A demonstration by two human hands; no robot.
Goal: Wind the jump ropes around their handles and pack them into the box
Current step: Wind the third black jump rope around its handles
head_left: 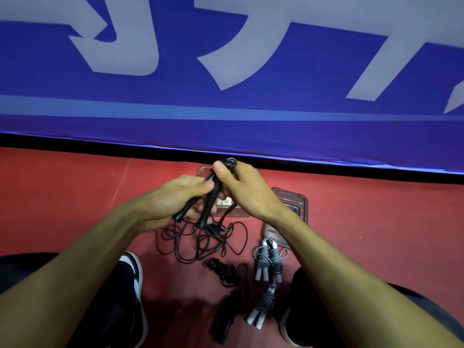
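Left hand (173, 194): centre of the frame, fingers curled round the 2 black handles (204, 207), gripping them side by side.
Right hand (244, 189): just right of the left hand, thumb and fingers pinching the upper ends of the same handles, where a knot of black rope (229, 162) sits at the top.
Loose rope (200, 238): hangs from the handles and lies in tangled loops on the red floor (62, 202) below the hands.
Wound black rope (222, 268): lower centre, coiled round its handles, lying on the floor.
Grey ropes (268, 259): 2 wound bundles, lower right of centre, one below the other.
Box (298, 199): clear, behind the right wrist, partly hidden; contents cannot be told.
Shoe (133, 264): black and white, lower left of centre.
Banner (226, 96): blue with pale lettering, across the upper half.
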